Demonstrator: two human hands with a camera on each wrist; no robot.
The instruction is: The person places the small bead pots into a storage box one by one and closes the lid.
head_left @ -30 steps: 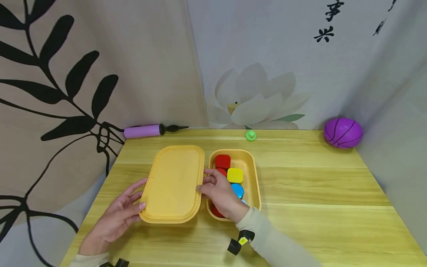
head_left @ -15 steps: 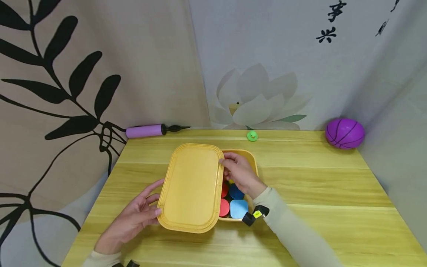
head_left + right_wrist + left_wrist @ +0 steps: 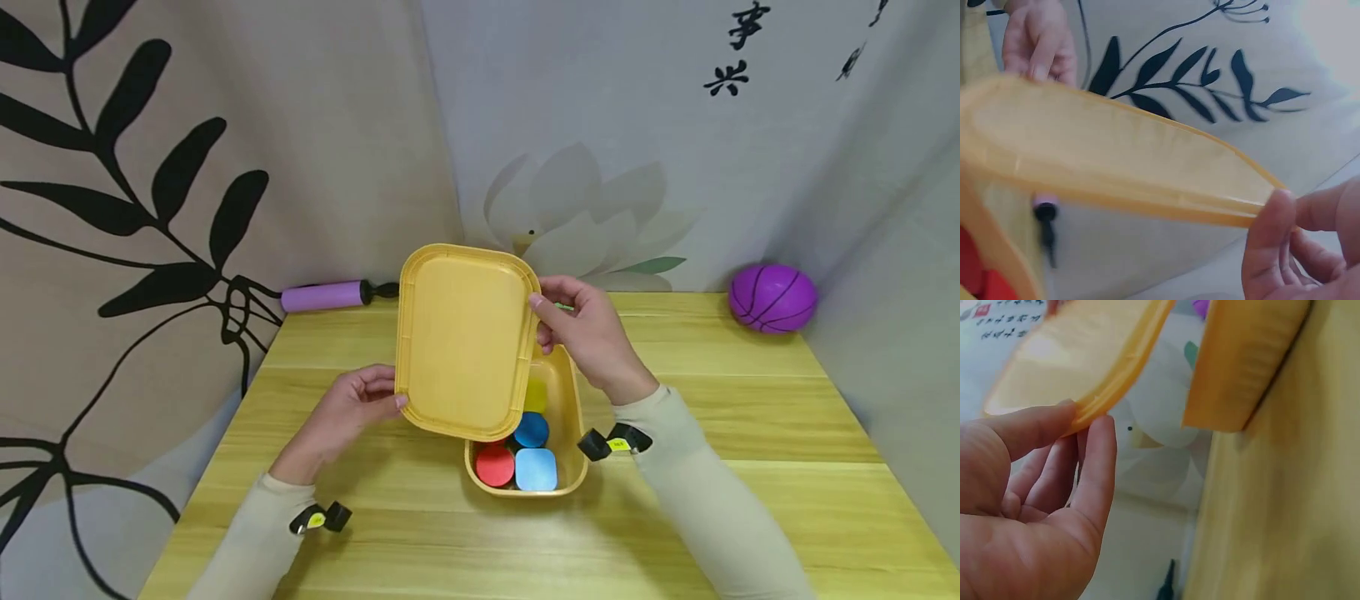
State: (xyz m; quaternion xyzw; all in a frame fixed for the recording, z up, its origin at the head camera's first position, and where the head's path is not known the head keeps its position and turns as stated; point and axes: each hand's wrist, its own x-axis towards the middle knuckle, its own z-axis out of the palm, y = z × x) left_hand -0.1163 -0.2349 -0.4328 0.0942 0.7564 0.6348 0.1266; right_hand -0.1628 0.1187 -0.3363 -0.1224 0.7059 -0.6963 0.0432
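Both hands hold a yellow plastic lid (image 3: 467, 342), raised and tilted above the table. My left hand (image 3: 347, 418) pinches its lower left edge between thumb and fingers, as the left wrist view also shows on the lid's rim (image 3: 1124, 375). At the upper right edge, my right hand (image 3: 588, 333) pinches the lid with its thumb on the face. Below and partly behind the lid stands a yellow box (image 3: 564, 387). Inside it I see a light blue square lid-like piece (image 3: 536, 470), a dark blue round one (image 3: 532, 430), a red round one (image 3: 495, 465) and a yellow one (image 3: 536, 393). The lid hides the rest.
A purple ball (image 3: 772, 298) sits at the table's back right corner. At the back left lies a purple hand pump (image 3: 322, 296) with a black nozzle. A small green object is mostly hidden behind the right hand. Curtains stand behind the wooden table (image 3: 750, 467).
The lid has gone up and to the right, from beside the box to above its back left part. Both hands moved along with it, and the right hand rose clear of the box.
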